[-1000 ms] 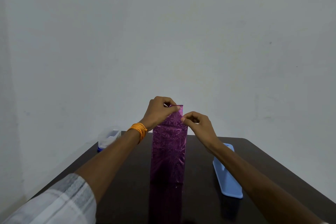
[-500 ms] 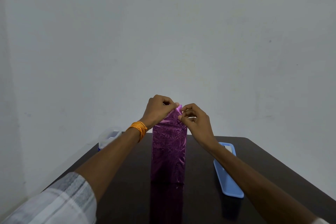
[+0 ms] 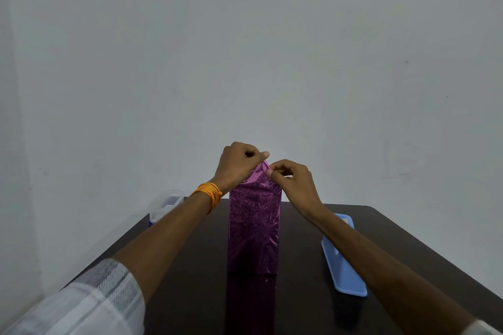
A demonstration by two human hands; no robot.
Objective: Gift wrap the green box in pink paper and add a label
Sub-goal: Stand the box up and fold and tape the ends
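Both of our hands meet at the top of the tall upright shape at the centre of the frame. Our left hand (image 3: 236, 164) is curled, and its thumb and forefinger pinch the peak of the pink paper (image 3: 254, 228) from the left. Our right hand (image 3: 292, 179) is curled too, and its fingertips (image 3: 270, 173) nip the same folded flap from the right, so the two hands almost touch. The paper covers the box wholly and we see none of the box itself. It stands on end on the dark table (image 3: 190, 280), with a dim reflection below it. An orange thread band (image 3: 208, 194) wraps our left wrist, and a checked sleeve (image 3: 89, 302) fills the lower left corner. A blue tray (image 3: 344, 266) lies at lower right, partly behind our right forearm. A clear plastic container (image 3: 166, 204) sits at the table's far left edge.
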